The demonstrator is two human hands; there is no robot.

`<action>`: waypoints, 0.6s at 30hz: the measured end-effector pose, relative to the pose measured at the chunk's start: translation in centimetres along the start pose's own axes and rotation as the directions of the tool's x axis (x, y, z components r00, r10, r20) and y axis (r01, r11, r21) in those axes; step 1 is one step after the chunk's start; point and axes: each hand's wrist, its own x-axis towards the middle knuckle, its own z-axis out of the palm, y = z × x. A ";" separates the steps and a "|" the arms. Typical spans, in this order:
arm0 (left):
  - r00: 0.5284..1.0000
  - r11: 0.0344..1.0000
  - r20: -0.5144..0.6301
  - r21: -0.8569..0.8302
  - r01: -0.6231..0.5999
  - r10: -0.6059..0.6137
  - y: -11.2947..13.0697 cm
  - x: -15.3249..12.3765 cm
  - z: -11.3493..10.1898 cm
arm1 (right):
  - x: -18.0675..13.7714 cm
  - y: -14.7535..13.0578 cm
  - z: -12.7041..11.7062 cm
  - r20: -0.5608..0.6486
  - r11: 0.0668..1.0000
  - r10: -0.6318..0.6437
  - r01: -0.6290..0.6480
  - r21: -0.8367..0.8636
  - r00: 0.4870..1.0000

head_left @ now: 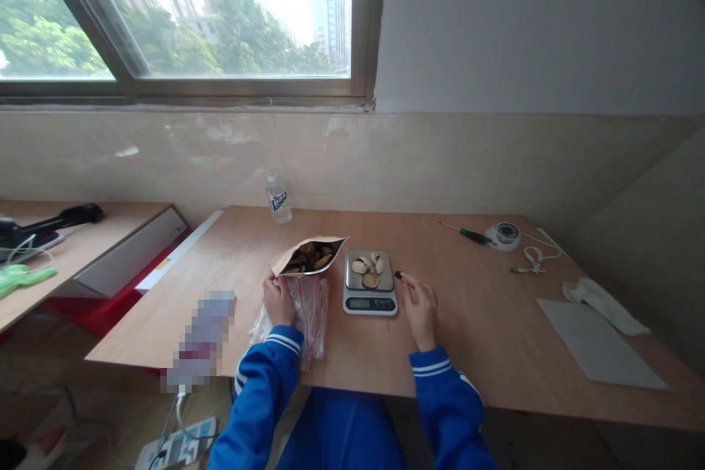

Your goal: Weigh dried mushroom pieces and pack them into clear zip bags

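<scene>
My left hand (278, 299) grips the lower edge of an open kraft-paper pouch (306, 256) full of dark and pale dried slices. Under that hand lies a heap of clear zip bags (309, 308) with red seals. A small digital kitchen scale (369, 281) stands just right of the pouch, with several dried slices (369, 266) on its steel platform. My right hand (419, 308) rests on the table right of the scale, fingertips pinched on a small dark piece (399, 275).
A wooden table (468, 323) carries a water bottle (279, 199) at the back, a green screwdriver (467, 234), a white tape reel (504, 235), a cord, a white sheet (598, 345) and a cloth at right. A second desk (71, 250) stands at left. A power strip (179, 446) lies on the floor.
</scene>
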 end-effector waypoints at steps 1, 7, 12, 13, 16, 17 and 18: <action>1.000 1.000 -0.002 -0.002 -0.003 0.003 -0.1 0.0 0.0 | -0.3 0.5 0.0 -0.009 1.000 0.019 -0.019 -0.008 1.000; 1.000 1.000 -0.017 -0.012 -0.010 0.009 -0.4 0.2 0.1 | -2.0 2.2 0.1 0.008 0.991 0.130 -0.130 -0.010 0.991; 0.999 1.000 -0.031 -0.022 -0.010 0.009 -0.5 0.4 0.2 | -2.0 1.3 -0.3 -0.052 0.990 0.143 -0.143 0.003 0.988; 0.999 1.000 -0.034 -0.025 -0.010 0.009 -0.5 0.5 0.3 | -1.6 0.9 -0.3 -0.083 0.991 0.134 -0.134 0.004 0.987; 0.999 0.999 -0.039 -0.034 -0.013 0.012 -0.4 0.5 0.3 | 0.0 -0.5 0.1 -0.041 0.997 0.080 -0.080 0.006 0.996; 0.999 0.999 -0.043 -0.035 -0.014 0.012 -0.4 0.5 0.3 | 0.7 -0.9 0.3 0.009 0.998 0.057 -0.057 0.014 0.998; 0.999 0.999 -0.044 -0.035 -0.014 0.012 -0.3 0.4 0.2 | 1.2 -1.1 0.6 0.065 0.999 0.029 -0.032 0.033 0.997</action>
